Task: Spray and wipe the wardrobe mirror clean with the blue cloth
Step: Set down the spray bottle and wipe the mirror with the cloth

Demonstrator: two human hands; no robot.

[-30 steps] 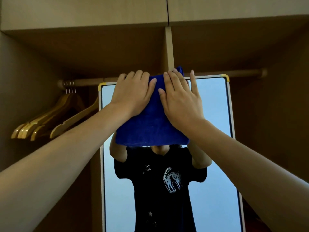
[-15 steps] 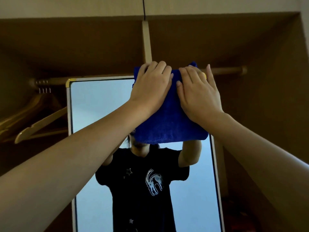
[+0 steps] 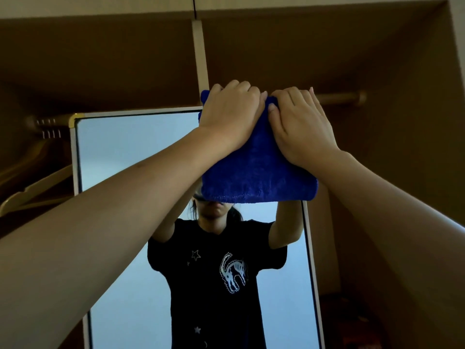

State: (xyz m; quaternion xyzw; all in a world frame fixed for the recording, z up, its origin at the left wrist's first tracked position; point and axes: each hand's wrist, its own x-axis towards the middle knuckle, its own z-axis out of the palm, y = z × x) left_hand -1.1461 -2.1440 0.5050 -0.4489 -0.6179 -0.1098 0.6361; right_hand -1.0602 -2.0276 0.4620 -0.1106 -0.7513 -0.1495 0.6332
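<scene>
A tall mirror (image 3: 130,152) in a thin white frame with gold corners stands inside the wardrobe. A folded blue cloth (image 3: 256,177) covers its top right corner. My left hand (image 3: 231,114) presses the cloth's upper left part, fingers curled over its top edge. Beside it, my right hand (image 3: 299,124) lies flat on the upper right part of the cloth. The mirror's top right corner is hidden behind the cloth. The glass reflects a person in a black T-shirt with raised arms. No spray bottle is in view.
A wooden hanging rail (image 3: 339,98) runs behind the mirror's top. Wooden hangers (image 3: 32,192) hang at the left. A vertical divider (image 3: 200,54) rises above the mirror. The wardrobe's right wall (image 3: 407,147) stands close to the mirror's right edge.
Both hands have slid the cloth to the right along the mirror's top edge, from the middle to the top right corner. My left fingers have curled over the cloth's top.
</scene>
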